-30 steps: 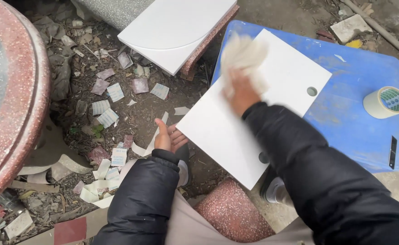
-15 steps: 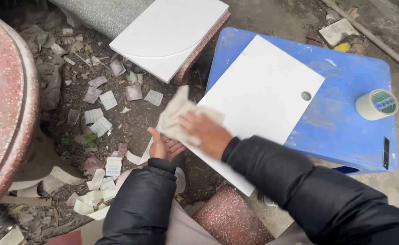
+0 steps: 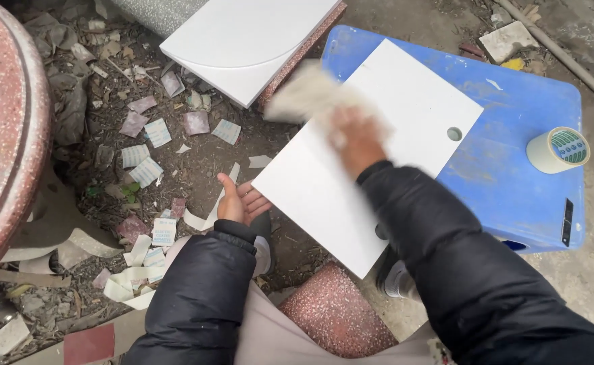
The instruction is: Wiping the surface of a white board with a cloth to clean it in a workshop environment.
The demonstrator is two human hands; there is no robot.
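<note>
Littered dirt ground [image 3: 175,169], strewn with paper scraps, around a blue plastic stool [image 3: 513,176]. White square panel [image 3: 405,135] lying across the stool's near-left corner, overhanging toward the ground. Right hand [image 3: 354,135] closed on a pale cloth [image 3: 310,94], now blurred up at the panel's upper-left edge; half a second ago down at its lower-left corner. Wiping stroke evidently sweeping back up. Left hand [image 3: 239,199] half open, fingers under the panel's lower-left corner, steadying as before. Tape roll [image 3: 559,150] at the stool's right edge.
</note>
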